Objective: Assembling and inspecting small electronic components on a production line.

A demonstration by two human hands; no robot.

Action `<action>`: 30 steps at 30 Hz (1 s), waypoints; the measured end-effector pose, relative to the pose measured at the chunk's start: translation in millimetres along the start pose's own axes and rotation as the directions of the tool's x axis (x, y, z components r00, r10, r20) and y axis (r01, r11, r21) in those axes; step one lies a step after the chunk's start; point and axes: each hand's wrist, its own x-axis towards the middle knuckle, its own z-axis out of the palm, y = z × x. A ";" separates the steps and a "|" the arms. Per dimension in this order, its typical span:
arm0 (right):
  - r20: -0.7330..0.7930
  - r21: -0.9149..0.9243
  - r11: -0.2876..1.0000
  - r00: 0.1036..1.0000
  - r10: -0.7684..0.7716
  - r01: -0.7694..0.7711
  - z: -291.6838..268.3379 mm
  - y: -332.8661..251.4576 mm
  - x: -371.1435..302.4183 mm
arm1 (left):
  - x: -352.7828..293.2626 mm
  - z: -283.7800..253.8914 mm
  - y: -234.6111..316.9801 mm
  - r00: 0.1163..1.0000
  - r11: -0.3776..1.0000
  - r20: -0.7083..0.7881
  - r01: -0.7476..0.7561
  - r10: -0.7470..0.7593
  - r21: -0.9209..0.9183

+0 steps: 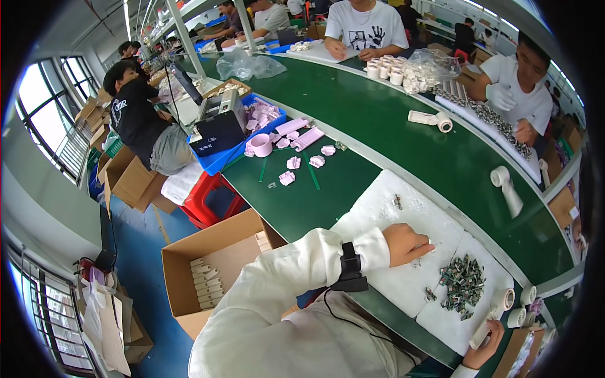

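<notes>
My left hand [406,244] is over the white foam sheet [384,201], its fingers pinched together. What sits at its fingertips is too small to make out. To the right, near the sheet's edge, my right hand [488,345] grips a white plastic casing [484,329] with a straight handle and what appears to be a round head. Between the hands lies a heap of small green circuit boards with metal parts [463,283]. One small board [430,294] lies apart from the heap, and another small part [397,201] rests farther up the foam.
Pink plastic pieces [293,162] lie beside a blue tray [277,113] holding a dark machine [220,123]. An open carton [183,252] with white parts stands at my left. White casings [504,183] are on the green conveyor [353,94]. Co-workers sit across it.
</notes>
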 end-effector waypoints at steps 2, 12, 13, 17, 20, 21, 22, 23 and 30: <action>0.010 -0.019 1.000 1.000 -0.012 0.012 -0.7 -0.7 10.0 | 1.3 -1.5 0.0 1.000 1.000 0.006 -0.012 0.012 -0.018; -0.055 -0.015 0.998 0.996 -0.066 0.066 4.6 -0.7 11.7 | 0.7 -9.0 3.1 1.000 0.999 0.016 -0.020 0.021 -0.026; -0.026 -0.009 1.000 1.000 -0.002 0.002 4.7 0.3 7.5 | 1.2 -9.2 1.9 1.000 0.999 0.022 -0.014 0.015 -0.037; 0.011 0.019 1.000 1.000 0.018 -0.018 4.2 -3.1 4.8 | 0.5 -10.3 1.3 0.999 0.998 0.046 0.003 0.000 -0.060; -0.006 0.014 1.000 1.000 0.027 -0.027 4.7 -7.2 7.1 | 1.1 -11.1 2.3 0.997 0.997 0.071 0.025 -0.021 -0.067; -0.008 0.012 0.999 0.999 0.033 -0.033 4.5 -9.1 6.1 | 1.5 -11.0 2.1 0.998 0.998 0.065 0.023 -0.019 -0.062; -0.011 0.008 0.999 0.999 0.035 -0.035 4.6 -9.6 6.0 | 2.0 -11.1 1.7 0.998 0.998 0.059 0.021 -0.017 -0.058; -0.014 0.008 0.999 0.999 0.032 -0.032 5.0 -8.5 6.6 | 1.5 -11.2 1.5 0.998 0.998 0.054 0.018 -0.015 -0.053; -0.040 0.023 1.000 0.999 -0.012 0.013 7.8 -8.7 11.1 | 1.2 -6.1 -2.1 0.998 1.000 0.058 0.020 -0.018 -0.024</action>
